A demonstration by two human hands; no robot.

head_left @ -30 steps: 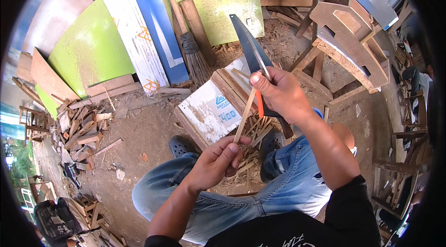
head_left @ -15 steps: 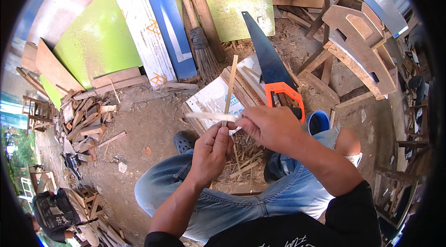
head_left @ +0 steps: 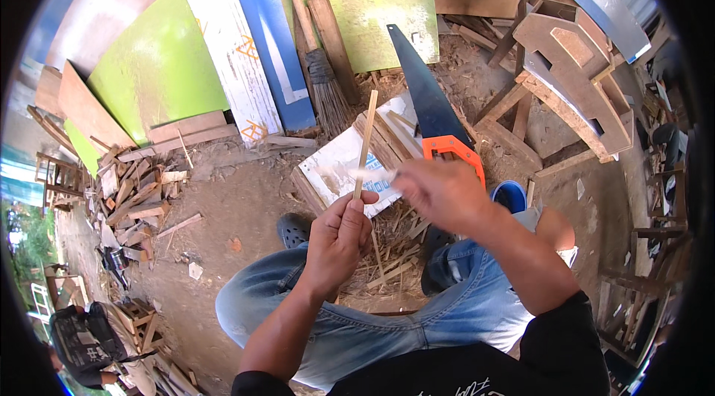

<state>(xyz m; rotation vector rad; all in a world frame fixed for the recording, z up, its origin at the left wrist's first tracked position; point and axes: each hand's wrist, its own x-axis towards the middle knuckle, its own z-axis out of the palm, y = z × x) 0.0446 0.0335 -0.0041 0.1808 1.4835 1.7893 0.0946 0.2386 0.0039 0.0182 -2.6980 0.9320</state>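
Upright in my left hand stands a thin wooden stick, pinched near its lower end between thumb and fingers. My right hand is closed on a pale, blade-like thing smeared by motion; its kind cannot be made out. It passes across the stick just above my left fingers. Beneath both hands is a low white board with blue print, edged with wood. A handsaw with a dark blade and orange handle lies at its right, its grip partly behind my right hand.
Wood shavings and slivers cover the ground between my feet. A blue bucket sits by my right knee. Scrap wood is heaped at left, a broom leans at the back, and a wooden frame structure stands at right.
My right hand has moved slightly right and away from my left fingers, with the pale thing more blurred. My left hand keeps hold of the stick in nearly the same place.
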